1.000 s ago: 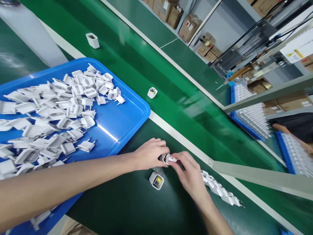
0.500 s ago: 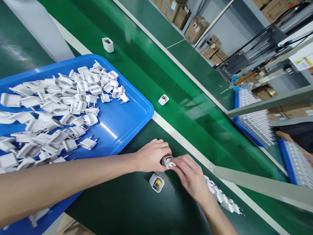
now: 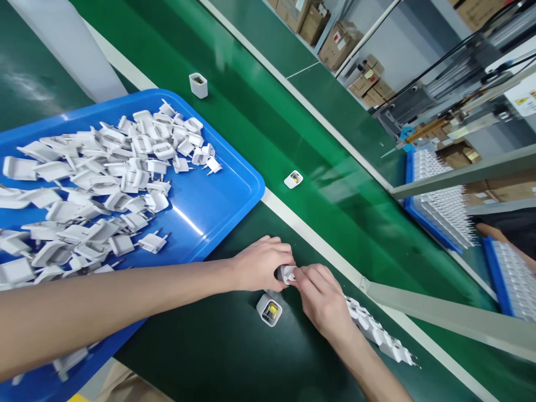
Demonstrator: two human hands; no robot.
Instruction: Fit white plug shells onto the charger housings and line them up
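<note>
My left hand [image 3: 259, 263] is closed around a small white charger housing [image 3: 286, 273] just above the dark green table. My right hand [image 3: 320, 298] meets it from the right, with its fingers pinched on a white plug cap at the housing's open end. A second open housing [image 3: 268, 310] with a yellow part inside stands on the table right below my hands. A row of finished white plugs [image 3: 379, 333] lies by my right wrist. The big blue tray [image 3: 218, 209] to the left holds a heap of several loose white plug caps [image 3: 100, 190].
Two more open housings [image 3: 293, 179] [image 3: 198, 85] ride on the bright green conveyor belt [image 3: 259, 111] beyond the white edge strip. Blue trays of white parts [image 3: 439, 204] and another person's arm [image 3: 498, 234] are at the right. Cardboard boxes [image 3: 335, 44] sit on the far floor.
The two housings on the belt have travelled to the right and nearer. My hands stay together in place, the right hand closing tighter over the housing's end.
</note>
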